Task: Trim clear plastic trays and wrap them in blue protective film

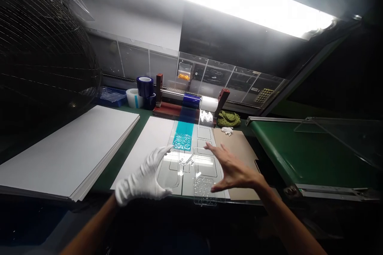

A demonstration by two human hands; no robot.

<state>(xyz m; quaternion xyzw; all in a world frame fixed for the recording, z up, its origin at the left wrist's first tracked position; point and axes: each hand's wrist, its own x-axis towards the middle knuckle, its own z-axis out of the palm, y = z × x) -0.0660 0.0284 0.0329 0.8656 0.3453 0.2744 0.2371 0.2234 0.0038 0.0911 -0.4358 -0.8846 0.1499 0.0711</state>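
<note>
My left hand [145, 177], in a white glove, is open with thumb and fingers spread over the left part of the work surface. Opposite it my bare right hand [231, 169] is open too, fingers and thumb apart. Between them lie clear, shiny panels with thin dark outlines [187, 163]. A clear film strip [205, 191], bubbled and reaching past the front edge, lies beside my right thumb; whether they touch I cannot tell. Beyond my fingers a teal film strip [183, 135] with a wrinkled end runs back to a blue film roll [191, 99].
A clear film roll [208, 103] shares the rod of a wooden stand [167, 110]. Tape rolls [145, 87] stand left of it. White sheets [72, 143] are stacked at left, below a fan [44, 44]. A green conveyor belt [317, 151] is at right, a green dotted cloth [228, 119] behind.
</note>
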